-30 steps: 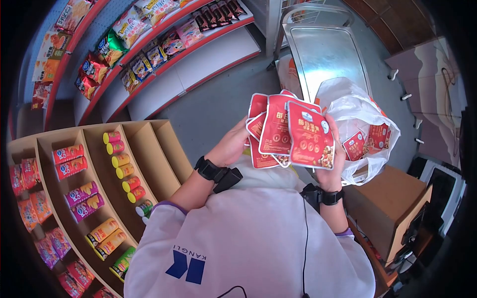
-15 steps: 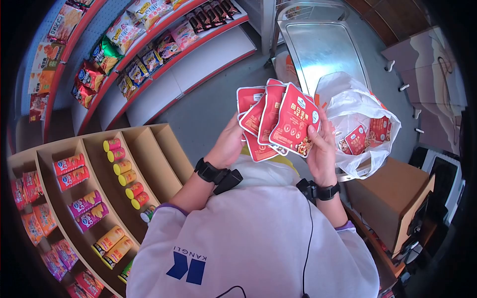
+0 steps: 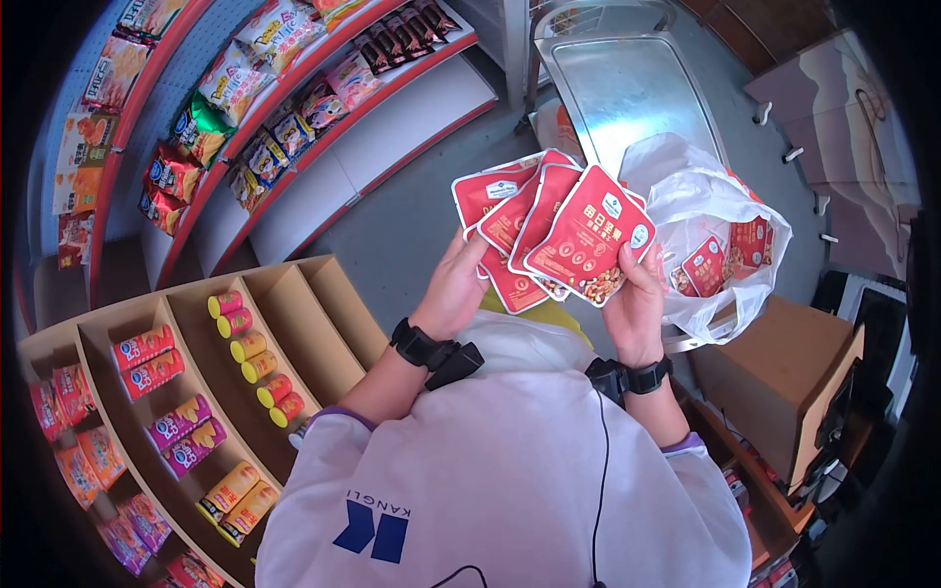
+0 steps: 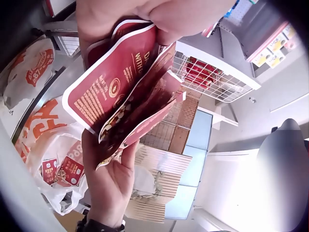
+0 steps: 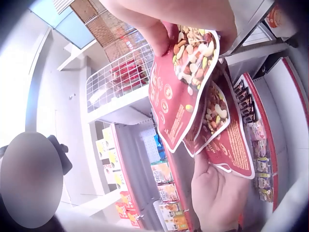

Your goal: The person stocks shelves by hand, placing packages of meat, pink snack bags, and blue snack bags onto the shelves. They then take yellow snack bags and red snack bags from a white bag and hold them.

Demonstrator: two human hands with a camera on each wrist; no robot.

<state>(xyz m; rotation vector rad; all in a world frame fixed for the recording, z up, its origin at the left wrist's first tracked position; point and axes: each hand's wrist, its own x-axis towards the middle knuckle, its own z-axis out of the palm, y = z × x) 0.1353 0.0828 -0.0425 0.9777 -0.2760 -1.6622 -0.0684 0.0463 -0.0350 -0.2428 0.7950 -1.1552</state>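
Note:
Several red pouches of mixed nuts (image 3: 591, 233) with white edges are fanned out in front of the person's chest. My left hand (image 3: 455, 286) grips the left side of the fan, its fingers partly hidden behind the pouches. On the other side, my right hand (image 3: 635, 306) pinches the front pouch near its lower right corner, thumb on the printed face. The right wrist view shows nuts pictured on the front pouch (image 5: 174, 96) and more pouches layered behind it. From the left wrist, the back of a pouch (image 4: 108, 87) faces the camera, with the others spread apart.
A white plastic bag (image 3: 686, 181) holding more red pouches stands right of the hands, by a metal cart (image 3: 637, 88). Cardboard shelving (image 3: 284, 294) with snack cans is at left. Red-edged store shelves (image 3: 392, 157) with snack bags stand behind. A cardboard box (image 3: 774, 382) sits at right.
The pouches have tilted and spread into a wider fan, shifting slightly away from the chest. My right thumb has come onto the front pouch's lower corner. The left hand keeps its grip.

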